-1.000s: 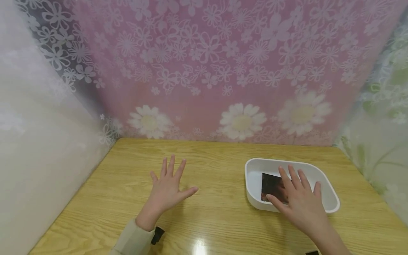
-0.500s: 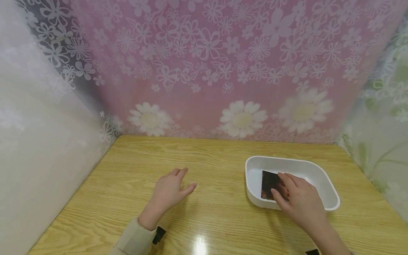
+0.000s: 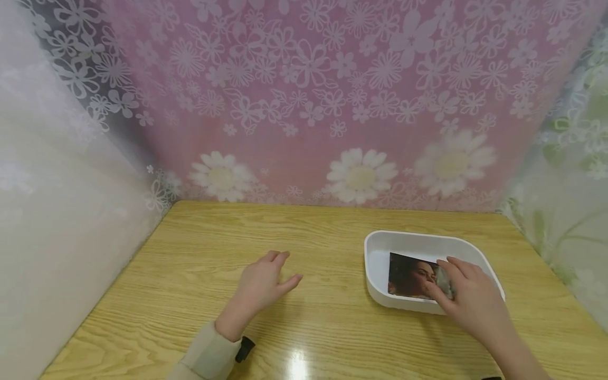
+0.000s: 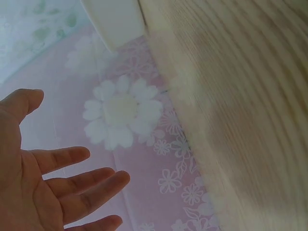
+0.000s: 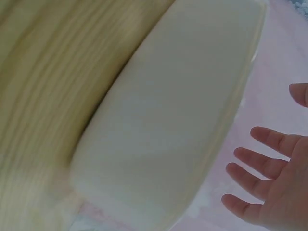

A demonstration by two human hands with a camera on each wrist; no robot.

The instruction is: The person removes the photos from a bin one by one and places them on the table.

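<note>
A white basin (image 3: 382, 300) with rounded corners stands on the right of the wooden table. In it lies a dark photo card (image 3: 412, 277) showing part of a face; the card's right end is partly hidden. My right hand (image 3: 477, 301) hovers over the basin's right side. Its fingers are slightly bent and spread, and in the right wrist view the same hand (image 5: 276, 178) holds nothing beside the basin's rim. To the left, my left hand (image 3: 261, 282) hangs above the bare wood, fingers relaxed and parted; nothing is in its palm in the left wrist view.
The wood-grain table (image 3: 309, 316) fills the lower view, with a bright light reflection near the front. A pink floral curtain (image 3: 294, 105) hangs behind its back edge. Pale sheets enclose both sides. A black wrist mount (image 3: 244, 348) sits by the left cuff.
Both hands went from flat, widely spread fingers to looser, slightly bent ones. The right hand has shifted right, uncovering more of the photo card. The left hand has moved slightly right.
</note>
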